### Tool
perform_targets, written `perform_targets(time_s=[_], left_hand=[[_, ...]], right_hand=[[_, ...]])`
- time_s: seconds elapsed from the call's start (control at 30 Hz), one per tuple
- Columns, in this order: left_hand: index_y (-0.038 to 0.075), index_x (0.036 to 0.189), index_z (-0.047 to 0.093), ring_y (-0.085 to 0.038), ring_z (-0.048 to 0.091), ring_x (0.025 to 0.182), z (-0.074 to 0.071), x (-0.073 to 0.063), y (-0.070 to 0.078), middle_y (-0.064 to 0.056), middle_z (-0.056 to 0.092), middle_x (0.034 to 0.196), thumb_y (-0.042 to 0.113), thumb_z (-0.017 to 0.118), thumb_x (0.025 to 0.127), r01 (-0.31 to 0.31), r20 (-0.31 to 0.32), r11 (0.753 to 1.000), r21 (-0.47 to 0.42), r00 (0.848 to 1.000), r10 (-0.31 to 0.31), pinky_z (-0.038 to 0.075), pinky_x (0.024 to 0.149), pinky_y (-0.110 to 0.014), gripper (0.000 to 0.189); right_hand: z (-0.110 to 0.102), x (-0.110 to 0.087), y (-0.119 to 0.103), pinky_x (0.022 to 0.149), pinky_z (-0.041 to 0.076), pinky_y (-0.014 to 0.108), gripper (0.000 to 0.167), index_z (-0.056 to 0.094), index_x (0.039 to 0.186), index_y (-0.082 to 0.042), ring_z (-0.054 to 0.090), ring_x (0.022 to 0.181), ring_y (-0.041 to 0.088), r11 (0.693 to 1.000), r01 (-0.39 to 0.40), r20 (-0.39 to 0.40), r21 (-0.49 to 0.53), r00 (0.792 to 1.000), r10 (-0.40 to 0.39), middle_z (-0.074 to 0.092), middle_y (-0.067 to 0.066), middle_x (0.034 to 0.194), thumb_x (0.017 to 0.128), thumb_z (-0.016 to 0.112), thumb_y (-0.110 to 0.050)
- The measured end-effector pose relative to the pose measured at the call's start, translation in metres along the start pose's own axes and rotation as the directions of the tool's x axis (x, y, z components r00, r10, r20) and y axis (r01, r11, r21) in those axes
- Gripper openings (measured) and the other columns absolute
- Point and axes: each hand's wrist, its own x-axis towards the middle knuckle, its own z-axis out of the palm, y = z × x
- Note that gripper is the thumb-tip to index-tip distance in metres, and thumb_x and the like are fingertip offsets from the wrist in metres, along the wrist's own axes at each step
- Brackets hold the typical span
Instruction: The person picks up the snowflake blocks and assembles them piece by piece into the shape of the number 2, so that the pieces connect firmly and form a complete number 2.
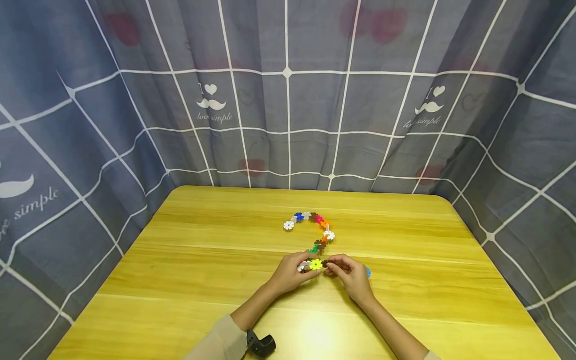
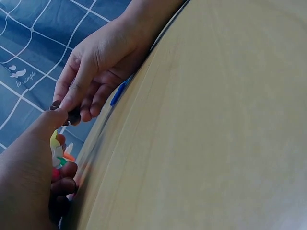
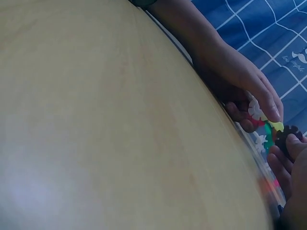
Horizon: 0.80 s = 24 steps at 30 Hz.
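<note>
A chain of small flower-shaped snap-together plastic discs in many colours curls across the table, with a white disc (image 1: 289, 226) at its far end. My left hand (image 1: 288, 274) grips the near end of the chain, thumb and fingers around a yellow disc (image 1: 316, 264) and the white and red ones beside it. Between the thumb and fingers of my right hand (image 1: 353, 279) is a dark brown disc (image 3: 286, 136), held against the yellow one. Whether the two are joined cannot be made out. Fingers partly hide the nearest discs.
A blue disc (image 1: 369, 272) lies just right of my right hand. The wooden table (image 1: 202, 240) runs back to a grey-blue checked curtain (image 1: 315, 105), which also hangs along both sides. A black device (image 1: 261, 345) is strapped at my left wrist.
</note>
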Motion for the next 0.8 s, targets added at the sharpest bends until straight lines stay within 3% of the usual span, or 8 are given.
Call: perform_targets(time_s=[0.3, 0.53, 0.67, 0.8], left_hand=[[0.011, 0.116, 0.062, -0.014, 0.057, 0.103, -0.001, -0.001, -0.002, -0.001, 0.062, 0.114, 0.039, 0.062, 0.087, -0.073, 0.026, 0.997, 0.010, 0.997, 0.073, 0.047, 0.085, -0.030, 0.040], [0.012, 0.116, 0.062, -0.012, 0.058, 0.097, -0.003, -0.001, 0.000, -0.001, 0.062, 0.110, 0.038, 0.064, 0.085, -0.080, 0.031, 0.996, 0.034, 0.996, 0.079, 0.048, 0.081, -0.026, 0.041], [0.016, 0.114, 0.063, -0.007, 0.056, 0.083, -0.002, -0.001, -0.002, 0.003, 0.062, 0.100, 0.042, 0.065, 0.084, -0.068, 0.010, 0.990, 0.121, 0.998, 0.067, 0.047, 0.071, -0.021, 0.041], [0.022, 0.111, 0.066, -0.006, 0.046, 0.073, -0.002, -0.003, -0.003, 0.005, 0.054, 0.091, 0.048, 0.065, 0.081, -0.062, -0.018, 0.965, 0.256, 0.997, 0.069, 0.040, 0.061, -0.019, 0.040]], right_hand=[[0.001, 0.003, 0.000, 0.059, 0.053, 0.043, 0.009, 0.061, 0.091, 0.012, 0.063, 0.069, 0.038, 0.999, 0.047, 0.060, -0.010, 0.997, -0.046, 0.064, 0.024, 0.082, 0.083, 0.057, 0.014], [0.000, 0.004, 0.005, 0.060, 0.053, 0.041, 0.010, 0.062, 0.090, 0.011, 0.064, 0.071, 0.036, 0.995, 0.076, 0.078, -0.061, 0.994, -0.071, 0.065, 0.023, 0.082, 0.082, 0.057, 0.015], [0.000, 0.002, 0.021, 0.063, 0.054, 0.035, 0.012, 0.066, 0.093, 0.003, 0.067, 0.074, 0.029, 0.988, 0.073, 0.070, -0.139, 0.996, -0.064, 0.068, 0.015, 0.085, 0.083, 0.060, 0.009], [-0.002, -0.001, 0.032, 0.064, 0.054, 0.025, 0.014, 0.067, 0.096, -0.007, 0.066, 0.074, 0.015, 0.959, 0.088, 0.045, -0.271, 0.996, -0.079, 0.069, 0.002, 0.087, 0.084, 0.065, -0.002]])
